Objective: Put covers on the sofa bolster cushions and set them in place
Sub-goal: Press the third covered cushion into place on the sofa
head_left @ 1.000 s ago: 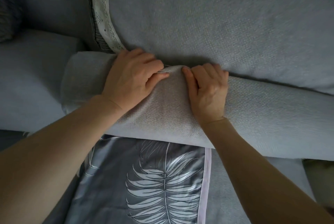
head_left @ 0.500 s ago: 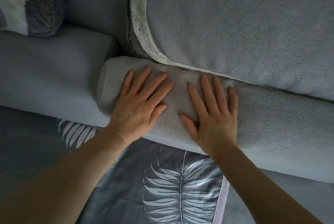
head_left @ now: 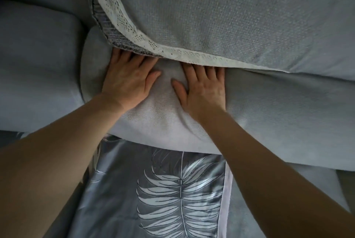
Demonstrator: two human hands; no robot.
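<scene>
A long grey covered bolster cushion (head_left: 269,114) lies across the sofa at the foot of the backrest. My left hand (head_left: 128,80) and my right hand (head_left: 203,87) press flat on its top, side by side near its left end. Both sets of fingertips are hidden under the lace-trimmed edge (head_left: 134,32) of the grey throw (head_left: 230,16) that hangs over the backrest. The bolster's rounded left end (head_left: 92,60) butts against the sofa arm.
The padded grey sofa arm (head_left: 38,64) fills the left side. A grey seat cover with a white leaf print (head_left: 180,195) lies below the bolster. A pale border strip (head_left: 227,189) runs down its right side.
One second ago both hands gripped the bolster with curled fingers. They then flattened, and have now pushed it back until the fingertips slid under the lace-edged throw.
</scene>
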